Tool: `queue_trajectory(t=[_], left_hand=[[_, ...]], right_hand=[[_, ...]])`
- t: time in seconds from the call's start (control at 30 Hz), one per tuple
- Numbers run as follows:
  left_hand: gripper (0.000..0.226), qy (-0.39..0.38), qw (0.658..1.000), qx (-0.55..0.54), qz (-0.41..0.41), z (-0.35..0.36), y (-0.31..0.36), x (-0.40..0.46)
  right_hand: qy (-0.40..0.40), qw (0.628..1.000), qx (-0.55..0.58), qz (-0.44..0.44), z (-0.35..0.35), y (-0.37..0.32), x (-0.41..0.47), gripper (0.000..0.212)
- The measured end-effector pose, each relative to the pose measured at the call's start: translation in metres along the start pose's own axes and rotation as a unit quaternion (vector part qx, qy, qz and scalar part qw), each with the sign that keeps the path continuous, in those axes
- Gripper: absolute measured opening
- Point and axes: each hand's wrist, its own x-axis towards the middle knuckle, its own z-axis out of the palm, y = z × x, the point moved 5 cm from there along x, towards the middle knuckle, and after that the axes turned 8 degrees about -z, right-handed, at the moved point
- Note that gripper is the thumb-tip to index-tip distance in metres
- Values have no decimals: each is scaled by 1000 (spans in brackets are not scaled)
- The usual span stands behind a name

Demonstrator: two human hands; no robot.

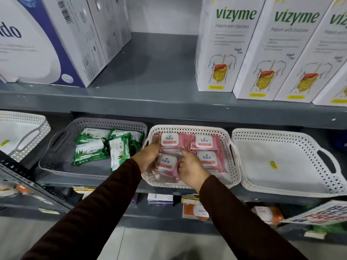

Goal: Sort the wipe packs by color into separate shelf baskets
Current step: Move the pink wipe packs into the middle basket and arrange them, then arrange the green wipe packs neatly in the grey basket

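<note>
Head view looks down on a grey shelf (112,102) with four baskets beneath it. Both hands reach into the cream basket (231,147), so its front rim is partly covered. Left hand (148,156) and right hand (191,169) together hold the front-left pink pack (167,163); fingertips are tucked out of sight under and beside it. Three other pink packs lie flat in the same basket, touching one another. Green packs (105,147) sit loosely in the grey basket (56,162) just left, with bare floor toward its front. Further right, the white basket (281,160) holds only a yellow sticker. Far-left basket is cut off by the frame edge.
</note>
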Motion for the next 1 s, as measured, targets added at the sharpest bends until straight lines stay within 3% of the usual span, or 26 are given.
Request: queue_trajectory(t=[0.23,0.4,0.5,0.6,0.63,0.7,0.8,0.93,0.97,1.0], left_hand=[[66,31,992,-120,10,13,4,3],[70,78,981,-175,34,-19,-2,-21],[78,100,932,-348,10,-74,-21,-27],[60,117,848,-515,-37,-107,-51,-44],[54,116,825,-550,-60,-114,-61,-45],[65,39,793,-602,-88,-109,-66,-50],[80,-70,764,-634,-96,-108,-60,-43],[86,-48,784,-607,-123,-119,-65,-36],[91,-45,787,-600,-135,-120,-67,-38],[95,-45,789,-594,-152,-122,-68,-39]], right_hand=[[-14,997,-62,-51,5,-6,19,42],[3,994,-12,-107,-4,-5,27,28],[18,978,-79,-194,14,-6,30,20],[-16,952,-153,-265,67,-7,30,17],[-32,933,-201,-296,91,-9,31,18],[-72,866,-352,-347,133,-10,45,22],[-103,769,-531,-341,181,-4,73,27],[-77,618,-707,-335,219,5,101,36],[-64,592,-736,-324,223,6,107,38],[-58,589,-745,-306,227,7,113,38]])
